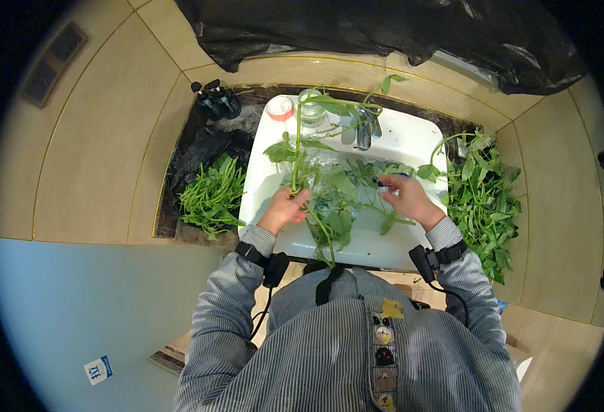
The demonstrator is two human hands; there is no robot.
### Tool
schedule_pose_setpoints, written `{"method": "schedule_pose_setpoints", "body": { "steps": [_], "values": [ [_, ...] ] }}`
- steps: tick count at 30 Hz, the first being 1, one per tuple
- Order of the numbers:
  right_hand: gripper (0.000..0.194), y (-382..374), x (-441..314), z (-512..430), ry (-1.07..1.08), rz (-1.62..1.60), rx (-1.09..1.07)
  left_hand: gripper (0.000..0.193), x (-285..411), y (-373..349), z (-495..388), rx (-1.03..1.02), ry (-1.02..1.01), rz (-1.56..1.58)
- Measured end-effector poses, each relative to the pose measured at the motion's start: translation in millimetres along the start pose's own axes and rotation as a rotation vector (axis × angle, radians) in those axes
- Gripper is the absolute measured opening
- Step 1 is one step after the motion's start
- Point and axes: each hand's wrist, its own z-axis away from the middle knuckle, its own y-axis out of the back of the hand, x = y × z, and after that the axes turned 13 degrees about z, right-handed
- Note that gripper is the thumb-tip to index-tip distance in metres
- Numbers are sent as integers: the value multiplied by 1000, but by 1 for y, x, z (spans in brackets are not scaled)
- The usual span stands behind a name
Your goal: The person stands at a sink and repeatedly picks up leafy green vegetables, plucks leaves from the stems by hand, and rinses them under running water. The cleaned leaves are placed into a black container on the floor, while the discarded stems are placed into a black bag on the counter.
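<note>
A white washbasin (395,242) lies before me, with loose green leaves (340,180) in its bowl. My left hand (286,208) is closed around a long, leafy green vine (298,139) over the basin's left side; the vine rises towards the faucet and hangs down to the front rim. My right hand (410,198) is over the basin's right side, fingers curled around or beside a small dark blue object, which is too small to name. Leafy stems lie just left of and below that hand.
Cut green stems (212,198) are heaped on black plastic at left. A leafy pile (487,206) covers the right counter. Behind the bowl are a chrome faucet (365,129), a glass jar (312,110) and a red-and-white tape roll (280,108). Dark pump bottles (219,100) stand back left.
</note>
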Motion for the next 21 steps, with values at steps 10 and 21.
{"method": "schedule_pose_setpoints", "body": {
  "steps": [10,21],
  "values": [
    [21,58,-52,-126,333,406,608,30,-21,8,-9,202,93,818],
    [14,42,-75,-32,157,85,325,30,-13,12,-26,194,-27,1120]
  ]
}}
